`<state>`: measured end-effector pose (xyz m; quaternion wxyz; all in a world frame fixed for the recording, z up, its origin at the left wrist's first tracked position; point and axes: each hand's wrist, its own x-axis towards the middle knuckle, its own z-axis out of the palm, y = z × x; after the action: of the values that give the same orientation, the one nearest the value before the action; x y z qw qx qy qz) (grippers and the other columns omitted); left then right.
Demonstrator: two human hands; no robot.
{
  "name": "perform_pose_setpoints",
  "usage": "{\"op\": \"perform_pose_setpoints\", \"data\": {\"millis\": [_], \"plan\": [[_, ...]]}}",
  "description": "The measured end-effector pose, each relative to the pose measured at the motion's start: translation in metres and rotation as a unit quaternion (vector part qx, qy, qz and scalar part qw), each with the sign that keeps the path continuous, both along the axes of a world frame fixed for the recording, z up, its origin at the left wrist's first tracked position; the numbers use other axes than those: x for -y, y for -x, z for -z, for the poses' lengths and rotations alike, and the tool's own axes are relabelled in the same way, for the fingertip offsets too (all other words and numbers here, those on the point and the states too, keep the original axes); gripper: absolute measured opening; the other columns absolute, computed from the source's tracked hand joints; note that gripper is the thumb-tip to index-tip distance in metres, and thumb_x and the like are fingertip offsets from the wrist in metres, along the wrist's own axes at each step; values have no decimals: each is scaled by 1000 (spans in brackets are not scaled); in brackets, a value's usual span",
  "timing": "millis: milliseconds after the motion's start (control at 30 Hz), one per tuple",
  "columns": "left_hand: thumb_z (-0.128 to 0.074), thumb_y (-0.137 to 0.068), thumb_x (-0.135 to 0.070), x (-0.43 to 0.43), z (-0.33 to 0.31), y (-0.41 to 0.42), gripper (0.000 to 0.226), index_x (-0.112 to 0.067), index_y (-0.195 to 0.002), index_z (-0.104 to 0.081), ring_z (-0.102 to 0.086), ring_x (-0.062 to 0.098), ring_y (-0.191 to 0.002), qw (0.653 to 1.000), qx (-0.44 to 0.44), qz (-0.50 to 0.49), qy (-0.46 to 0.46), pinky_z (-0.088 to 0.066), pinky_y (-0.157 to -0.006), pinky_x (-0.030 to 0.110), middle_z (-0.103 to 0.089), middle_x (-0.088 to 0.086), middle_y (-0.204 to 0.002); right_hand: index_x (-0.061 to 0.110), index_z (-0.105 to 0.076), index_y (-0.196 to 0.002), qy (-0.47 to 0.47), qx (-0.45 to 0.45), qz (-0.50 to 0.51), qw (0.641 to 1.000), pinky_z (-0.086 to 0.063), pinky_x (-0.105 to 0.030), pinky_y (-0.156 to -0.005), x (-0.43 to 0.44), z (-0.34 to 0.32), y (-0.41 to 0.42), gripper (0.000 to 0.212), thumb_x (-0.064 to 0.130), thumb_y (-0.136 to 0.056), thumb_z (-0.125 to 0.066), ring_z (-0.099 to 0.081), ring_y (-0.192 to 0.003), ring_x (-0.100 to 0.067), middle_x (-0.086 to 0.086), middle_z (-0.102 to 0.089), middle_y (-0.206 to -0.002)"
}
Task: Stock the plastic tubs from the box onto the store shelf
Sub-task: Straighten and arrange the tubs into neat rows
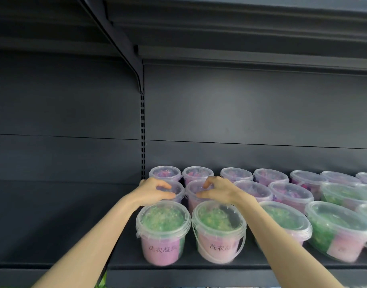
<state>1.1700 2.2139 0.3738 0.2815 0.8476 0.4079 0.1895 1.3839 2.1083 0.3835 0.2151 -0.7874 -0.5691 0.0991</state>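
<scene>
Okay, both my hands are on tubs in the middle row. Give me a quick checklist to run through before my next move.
1. Left hand grip on left tub: fingers curled over its lid, ok.
2. Right hand grip on second tub: fingers curled over its lid, ok.
3. Both held tubs seated flat on the shelf: bases hidden behind the green tubs, cannot tell.
4. Green tubs upright: ok.
5. Right forearm clear of the green tubs: it passes close above a lid, cannot tell.
6. Box with remaining stock: not in view, cannot tell.

Left hand (155,192), right hand (217,191) atop tubs (179,193)
</scene>
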Motion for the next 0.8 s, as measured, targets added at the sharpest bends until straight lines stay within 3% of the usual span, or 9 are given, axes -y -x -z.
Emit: {"op": "perform_pose_setpoints", "data": {"millis": [200,467,667,800], "plan": [[-64,-77,-56,5,-2,-3,46,-35,-118,-62,-30,27,-129,997,-38,-34,-62,-30,-96,31,-51,-4,-135,31,-57,-101,-8,44,-3,999,-29,-33,-101,-2,1,0,39,61,-77,-61,-38,-97,-13,17,-41,-85],[-59,-74,-65,6,0,-2,46,-43,-115,-60,-28,26,-126,991,-73,-57,-98,-33,-96,34,-45,0,-133,29,-61,-113,-19,53,4,998,-25,-35,-106,3,1,8,46,61,-79,-60,-43,-116,-20,-2,-52,-118],[-63,-82,-50,1,1,4,42,-32,-119,-61,-27,23,-134,999,-21,-1,-45,-28,-109,37,-52,-4,-135,22,-62,-122,-36,-9,-3,999,-36,-35,-107,7,4,10,53,55,-80,-64,-49,-124,-21,-1,-61,-129],[-61,-81,-52,4,3,3,41,-34,-118,-60,-29,24,-131,998,-21,-17,-60,-29,-100,33,-51,-4,-135,30,-61,-123,-33,-8,-5,999,-26,-39,-113,7,6,11,49,56,-82,-62,-39,-132,-23,1,-51,-136]]}}
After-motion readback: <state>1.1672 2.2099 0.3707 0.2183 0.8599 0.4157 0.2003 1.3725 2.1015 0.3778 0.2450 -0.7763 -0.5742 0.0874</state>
